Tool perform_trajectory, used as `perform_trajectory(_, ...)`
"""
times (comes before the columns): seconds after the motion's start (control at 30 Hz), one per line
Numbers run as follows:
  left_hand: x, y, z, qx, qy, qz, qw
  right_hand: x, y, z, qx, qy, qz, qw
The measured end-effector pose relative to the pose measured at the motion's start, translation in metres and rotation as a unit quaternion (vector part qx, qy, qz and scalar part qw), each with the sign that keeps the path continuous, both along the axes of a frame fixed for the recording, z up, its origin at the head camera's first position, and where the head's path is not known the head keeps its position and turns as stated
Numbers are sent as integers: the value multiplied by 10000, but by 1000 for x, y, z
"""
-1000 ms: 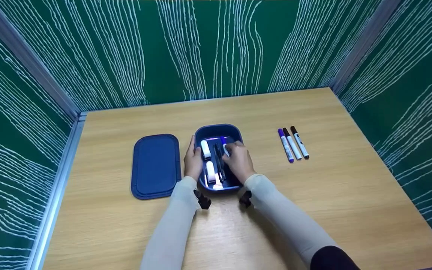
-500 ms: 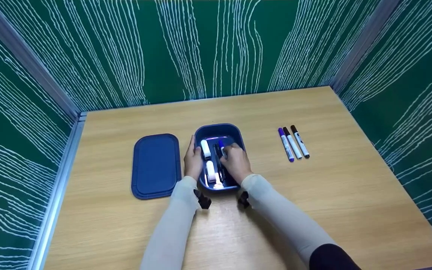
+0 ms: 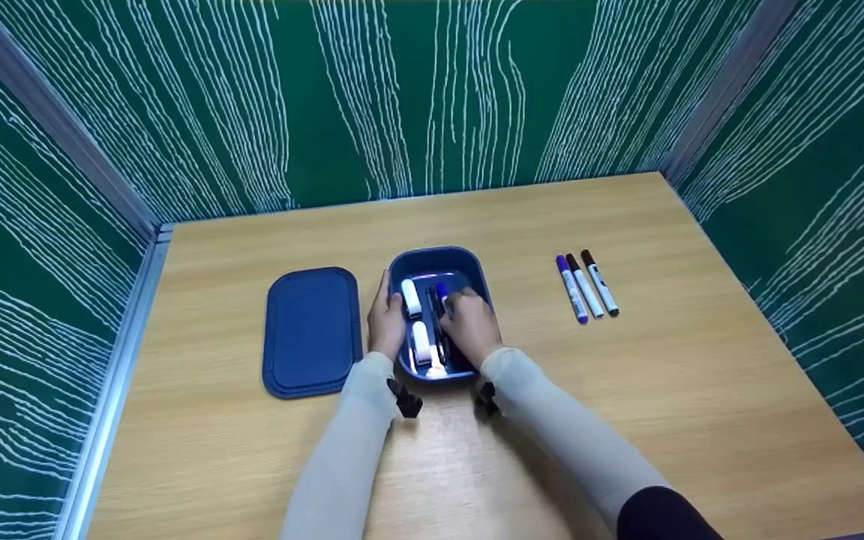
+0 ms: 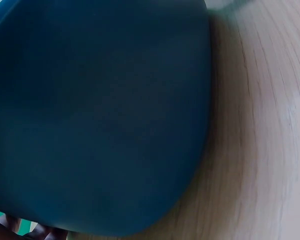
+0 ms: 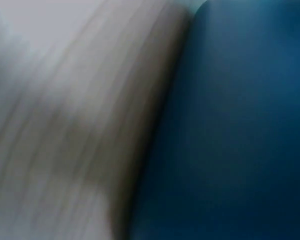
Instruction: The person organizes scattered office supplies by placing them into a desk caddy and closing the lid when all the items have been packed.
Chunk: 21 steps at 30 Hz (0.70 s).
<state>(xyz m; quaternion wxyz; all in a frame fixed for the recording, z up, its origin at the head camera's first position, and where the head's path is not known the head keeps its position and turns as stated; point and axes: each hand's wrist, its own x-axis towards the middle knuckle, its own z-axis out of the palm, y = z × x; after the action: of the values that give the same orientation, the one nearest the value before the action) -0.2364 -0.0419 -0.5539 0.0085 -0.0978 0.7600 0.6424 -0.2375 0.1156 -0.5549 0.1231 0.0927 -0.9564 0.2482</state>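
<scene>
A dark blue box (image 3: 436,260), without its lid on, sits at the middle of the table. My left hand (image 3: 386,322) holds its left wall, thumb by the rim and fingers along the outside. My right hand (image 3: 472,325) is inside the box at the right and pinches a marker (image 3: 442,290) with a purple-blue cap; the rest of the marker is mostly hidden by the fingers. Left of it lie slim black pens (image 3: 443,349). Two white oblong things, one upper (image 3: 411,298) and one lower (image 3: 421,342), lie along the box's left side. Both wrist views show mainly box wall (image 4: 105,120).
The box's blue lid (image 3: 312,332) lies flat to the left on the wooden table (image 3: 432,465). To the right, a purple-capped marker (image 3: 572,289) and two dark-capped markers (image 3: 585,286) lie side by side. Green walls (image 3: 357,97) with white lines stand at the back and sides.
My right hand has moved slightly left and down into the box with the marker, whose cap now sits closer to the black pens. The left hand has stayed in place.
</scene>
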Motion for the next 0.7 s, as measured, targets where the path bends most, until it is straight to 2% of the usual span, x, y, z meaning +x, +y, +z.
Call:
perform_trajectory(0.43,-1,1,0,-10,-58,45,10000,0,-1,0,-103,-657,-7,9978)
perform_trajectory(0.7,-1,0,-2,-50,-42,17,10000,-2,-1,-2,-12,-766,27,9971)
